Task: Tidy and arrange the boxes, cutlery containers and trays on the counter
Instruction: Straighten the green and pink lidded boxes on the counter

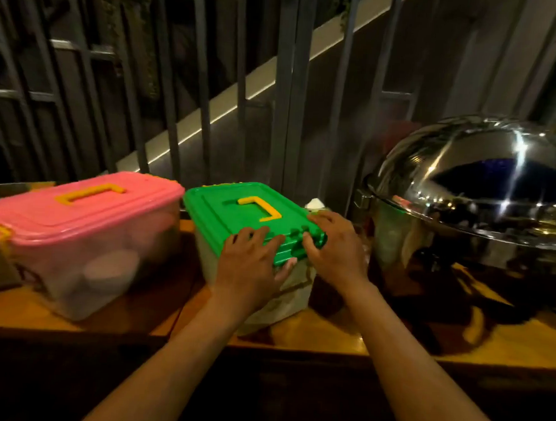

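Both bare forearms reaching forward, left hand palm down, fingers spread, right hand curled, thumb tucked under

Two lidded boxes side by side on the counter — domed chafing dish right.

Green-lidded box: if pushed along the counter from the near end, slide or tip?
The green-lidded box probably slides: broad flat base on the glossy counter. Clear thin walls suggest light, slightly flexible plastic. With left hand and right hand pressing high on the lid, it might rock.
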`<state>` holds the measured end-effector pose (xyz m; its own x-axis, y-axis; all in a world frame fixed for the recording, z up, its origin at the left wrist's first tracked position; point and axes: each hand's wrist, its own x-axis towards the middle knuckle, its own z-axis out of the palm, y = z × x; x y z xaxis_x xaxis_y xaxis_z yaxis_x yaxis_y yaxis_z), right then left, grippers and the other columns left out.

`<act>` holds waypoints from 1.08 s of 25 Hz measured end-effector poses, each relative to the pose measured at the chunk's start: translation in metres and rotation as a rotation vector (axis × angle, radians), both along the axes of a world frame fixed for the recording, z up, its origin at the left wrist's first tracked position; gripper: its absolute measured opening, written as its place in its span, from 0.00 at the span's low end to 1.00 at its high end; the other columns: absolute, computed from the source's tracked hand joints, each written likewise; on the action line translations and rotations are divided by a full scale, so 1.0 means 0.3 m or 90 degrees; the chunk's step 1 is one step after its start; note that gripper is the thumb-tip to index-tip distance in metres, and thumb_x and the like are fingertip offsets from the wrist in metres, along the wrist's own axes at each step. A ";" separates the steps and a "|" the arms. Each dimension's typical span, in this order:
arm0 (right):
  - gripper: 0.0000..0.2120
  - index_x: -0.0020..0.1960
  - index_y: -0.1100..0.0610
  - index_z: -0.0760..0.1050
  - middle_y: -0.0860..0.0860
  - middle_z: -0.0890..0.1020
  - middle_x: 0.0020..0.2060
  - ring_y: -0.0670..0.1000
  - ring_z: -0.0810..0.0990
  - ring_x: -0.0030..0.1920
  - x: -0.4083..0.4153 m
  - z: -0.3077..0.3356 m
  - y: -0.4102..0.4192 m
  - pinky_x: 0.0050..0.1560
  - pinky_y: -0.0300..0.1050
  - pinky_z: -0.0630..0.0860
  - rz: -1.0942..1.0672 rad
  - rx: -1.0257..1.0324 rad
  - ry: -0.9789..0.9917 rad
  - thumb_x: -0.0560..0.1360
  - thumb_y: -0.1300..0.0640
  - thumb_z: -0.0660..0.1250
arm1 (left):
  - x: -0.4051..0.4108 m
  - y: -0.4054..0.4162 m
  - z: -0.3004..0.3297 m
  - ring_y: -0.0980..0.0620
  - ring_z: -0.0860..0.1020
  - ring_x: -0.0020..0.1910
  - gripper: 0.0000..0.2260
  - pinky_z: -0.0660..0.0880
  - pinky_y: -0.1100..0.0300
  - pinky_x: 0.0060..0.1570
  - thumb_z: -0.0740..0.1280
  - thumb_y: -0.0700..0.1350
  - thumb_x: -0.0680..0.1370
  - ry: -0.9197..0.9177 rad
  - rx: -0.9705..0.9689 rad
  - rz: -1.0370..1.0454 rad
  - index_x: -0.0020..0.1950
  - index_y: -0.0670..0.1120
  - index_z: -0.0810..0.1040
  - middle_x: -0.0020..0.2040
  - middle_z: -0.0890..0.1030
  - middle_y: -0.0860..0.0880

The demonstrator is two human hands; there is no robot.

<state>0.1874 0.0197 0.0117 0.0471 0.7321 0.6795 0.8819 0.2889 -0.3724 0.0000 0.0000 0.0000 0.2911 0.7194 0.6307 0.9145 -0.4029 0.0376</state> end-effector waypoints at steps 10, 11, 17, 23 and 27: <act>0.32 0.66 0.51 0.76 0.55 0.76 0.66 0.62 0.65 0.71 -0.150 -0.073 -0.045 0.72 0.59 0.62 0.008 -0.079 0.006 0.73 0.32 0.53 | -0.134 0.017 -0.059 0.39 0.62 0.72 0.22 0.60 0.42 0.70 0.52 0.57 0.80 -0.158 0.037 0.149 0.71 0.49 0.67 0.73 0.66 0.41; 0.33 0.66 0.52 0.75 0.56 0.76 0.65 0.63 0.64 0.71 -0.183 -0.073 -0.069 0.72 0.59 0.61 -0.007 -0.067 -0.004 0.73 0.31 0.54 | -0.156 0.039 -0.055 0.39 0.62 0.73 0.25 0.60 0.43 0.71 0.52 0.58 0.80 -0.232 0.004 0.157 0.73 0.49 0.65 0.73 0.65 0.40; 0.35 0.67 0.50 0.72 0.53 0.74 0.65 0.60 0.61 0.73 -0.244 -0.110 -0.163 0.74 0.57 0.60 0.003 -0.011 0.005 0.69 0.28 0.61 | -0.258 0.091 0.042 0.42 0.77 0.59 0.16 0.69 0.58 0.52 0.69 0.48 0.77 -0.508 -0.189 0.124 0.64 0.47 0.77 0.62 0.79 0.43; 0.38 0.69 0.51 0.70 0.53 0.73 0.65 0.59 0.59 0.74 -0.299 -0.125 -0.156 0.72 0.54 0.61 -0.037 -0.023 0.025 0.68 0.27 0.63 | -0.300 0.153 0.041 0.44 0.79 0.58 0.16 0.72 0.56 0.56 0.69 0.49 0.76 -0.463 -0.197 0.068 0.62 0.47 0.81 0.62 0.81 0.42; 0.38 0.67 0.53 0.72 0.53 0.74 0.63 0.60 0.62 0.73 -0.318 -0.141 -0.132 0.74 0.57 0.60 -0.087 -0.002 0.021 0.68 0.27 0.64 | -0.307 0.195 0.039 0.43 0.77 0.61 0.17 0.71 0.54 0.60 0.68 0.51 0.76 -0.427 -0.212 0.041 0.63 0.48 0.80 0.63 0.80 0.41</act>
<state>0.0919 -0.0199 -0.0305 0.1678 0.7201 0.6733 0.9004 0.1661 -0.4021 -0.0922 0.0584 0.0118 -0.1286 0.9058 0.4037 0.6737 -0.2189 0.7058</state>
